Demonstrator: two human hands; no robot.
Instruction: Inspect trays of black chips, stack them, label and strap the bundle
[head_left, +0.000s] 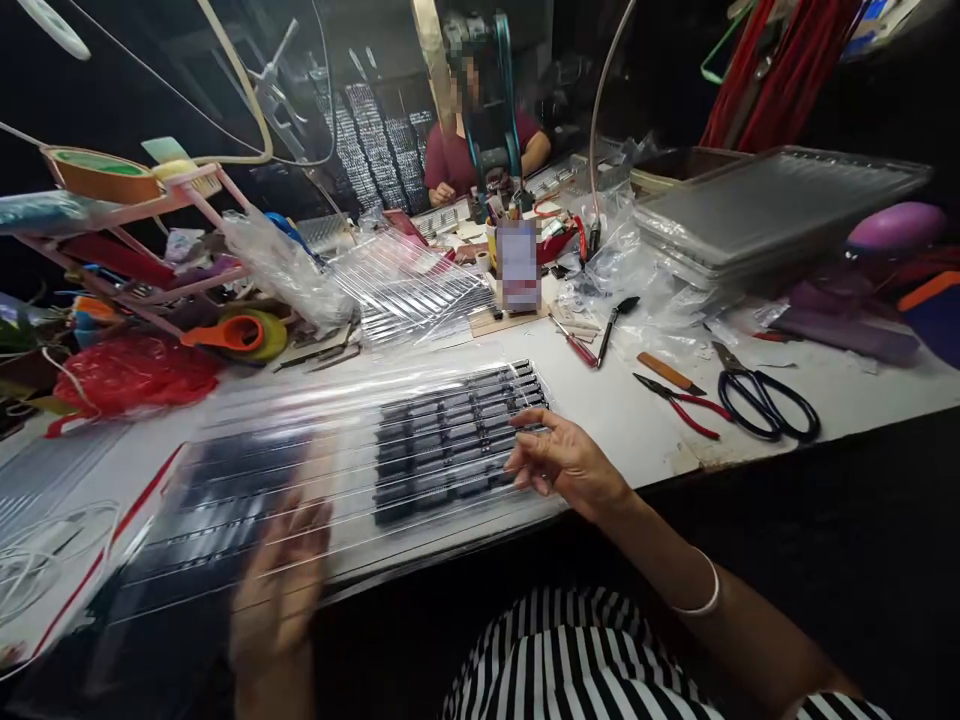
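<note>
A long ribbed clear plastic sheet or tray (352, 420) stretches across the front of the bench, its left part blurred. Rows of small black parts (450, 440) show in or beneath its right half; I cannot tell which. My right hand (566, 460) is at the right end of the plastic, fingers curled and pinching at its edge. Seen through the plastic, my left hand (281, 570) is behind or under it near the bench's front edge. Motion smears its fingers, so its grip is unclear.
Pliers (686, 405), scissors (761, 395) and a black pen (616, 328) lie right. Clear strips (420, 280) are piled behind. Stacked clear trays (772, 215) stand back right, a pink rack (135, 220) left. Another person (450, 160) sits opposite.
</note>
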